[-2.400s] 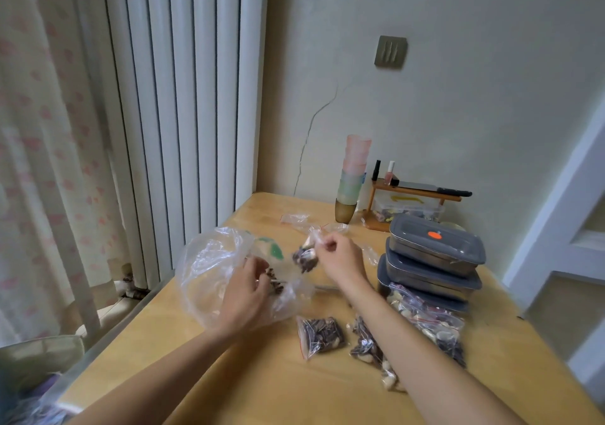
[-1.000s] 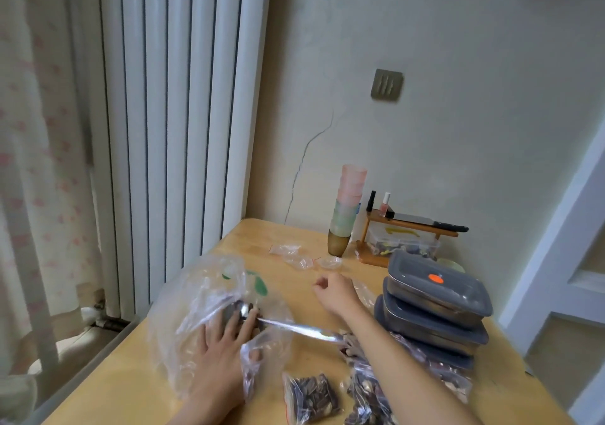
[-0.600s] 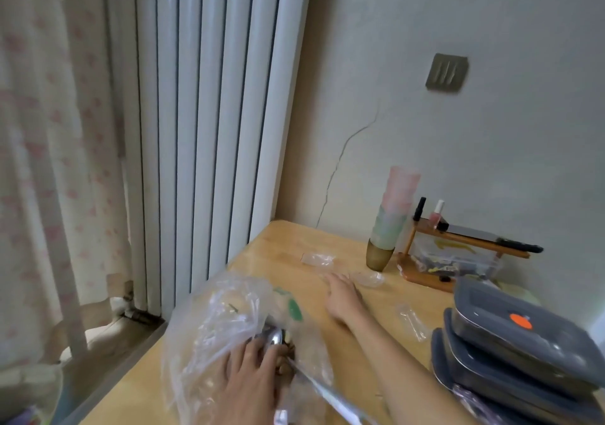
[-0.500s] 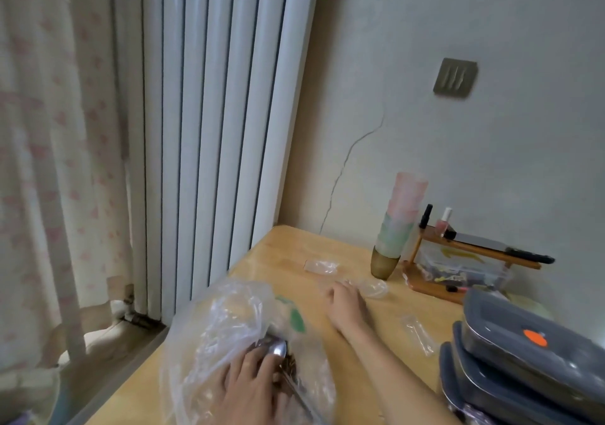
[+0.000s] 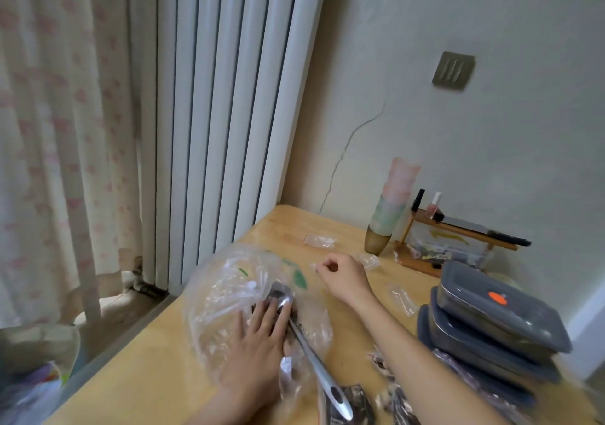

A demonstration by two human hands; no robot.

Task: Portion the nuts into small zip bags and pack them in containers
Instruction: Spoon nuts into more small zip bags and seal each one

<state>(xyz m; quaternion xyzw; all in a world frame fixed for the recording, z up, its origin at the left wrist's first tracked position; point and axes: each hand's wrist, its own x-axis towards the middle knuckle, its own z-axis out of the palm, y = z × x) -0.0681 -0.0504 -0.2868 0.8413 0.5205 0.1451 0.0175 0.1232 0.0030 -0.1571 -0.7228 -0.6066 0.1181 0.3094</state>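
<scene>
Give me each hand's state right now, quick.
Left hand: open, fingers flat on the big plastic bag beside the spoon.
Right hand: fingers curled, pinching a small zip bag at the table.

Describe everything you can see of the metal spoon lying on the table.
The metal spoon looks like shiny steel, with a long slim handle that widens to a rounded end bearing a dark oval mark. It lies slanted on the wooden table, its bowl pushed into the big clear plastic bag among dark nuts, its handle sticking out toward the person. The left hand rests flat on the bag, its fingers beside the bowl.
</scene>
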